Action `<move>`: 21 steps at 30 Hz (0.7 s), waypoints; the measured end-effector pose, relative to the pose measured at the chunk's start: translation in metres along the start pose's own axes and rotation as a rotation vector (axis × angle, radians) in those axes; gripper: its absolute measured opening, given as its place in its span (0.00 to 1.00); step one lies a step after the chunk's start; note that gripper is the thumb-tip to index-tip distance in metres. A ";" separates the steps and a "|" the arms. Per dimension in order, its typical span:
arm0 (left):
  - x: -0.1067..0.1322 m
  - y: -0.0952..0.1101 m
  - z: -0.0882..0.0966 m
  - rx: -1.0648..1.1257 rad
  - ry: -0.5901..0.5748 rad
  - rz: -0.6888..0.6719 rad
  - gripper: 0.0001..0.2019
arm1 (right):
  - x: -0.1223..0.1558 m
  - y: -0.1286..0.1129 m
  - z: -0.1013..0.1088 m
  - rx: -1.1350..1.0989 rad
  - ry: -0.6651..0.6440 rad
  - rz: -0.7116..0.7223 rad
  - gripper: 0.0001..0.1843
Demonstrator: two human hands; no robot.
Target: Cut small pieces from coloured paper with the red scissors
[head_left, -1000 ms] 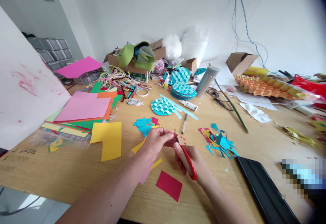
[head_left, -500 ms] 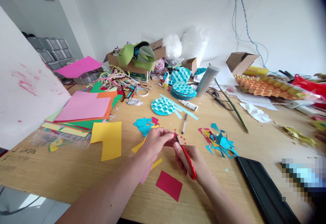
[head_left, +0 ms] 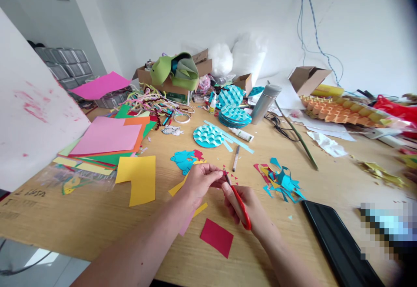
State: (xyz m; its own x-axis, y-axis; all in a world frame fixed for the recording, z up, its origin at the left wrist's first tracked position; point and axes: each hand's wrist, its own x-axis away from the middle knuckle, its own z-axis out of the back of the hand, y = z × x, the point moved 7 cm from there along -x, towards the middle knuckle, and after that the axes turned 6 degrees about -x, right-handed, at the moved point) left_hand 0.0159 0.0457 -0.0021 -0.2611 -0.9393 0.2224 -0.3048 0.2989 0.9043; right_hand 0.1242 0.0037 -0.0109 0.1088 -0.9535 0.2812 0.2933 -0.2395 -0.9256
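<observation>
Apparently, blue shapes (head_left: 184, 161) are cut, red paper (head_left: 216, 238) isn't; right hand (head_left: 253, 206) clamps scissors (head_left: 241, 202), left hand (head_left: 202, 180) pinches together, contents unclear.

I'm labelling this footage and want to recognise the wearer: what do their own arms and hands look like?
The left hand and right hand wear no gloves, and no watch or bracelet shows on either wrist. The left forearm and right forearm show no sleeves; the left has a small dark spot.
</observation>
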 end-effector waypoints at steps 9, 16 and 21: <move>-0.002 -0.003 0.000 -0.003 -0.006 0.007 0.07 | 0.000 0.006 0.001 -0.007 0.028 -0.051 0.28; -0.003 -0.004 0.002 -0.011 -0.008 0.022 0.06 | 0.000 0.007 0.001 -0.001 0.027 -0.070 0.28; -0.005 -0.003 0.005 -0.034 0.012 0.032 0.06 | -0.001 0.008 0.002 0.016 0.042 -0.075 0.28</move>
State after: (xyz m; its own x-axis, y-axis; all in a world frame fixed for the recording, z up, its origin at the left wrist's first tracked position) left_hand 0.0134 0.0499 -0.0079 -0.2592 -0.9315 0.2553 -0.2657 0.3228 0.9084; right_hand 0.1287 0.0028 -0.0181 0.0461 -0.9400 0.3381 0.3146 -0.3076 -0.8980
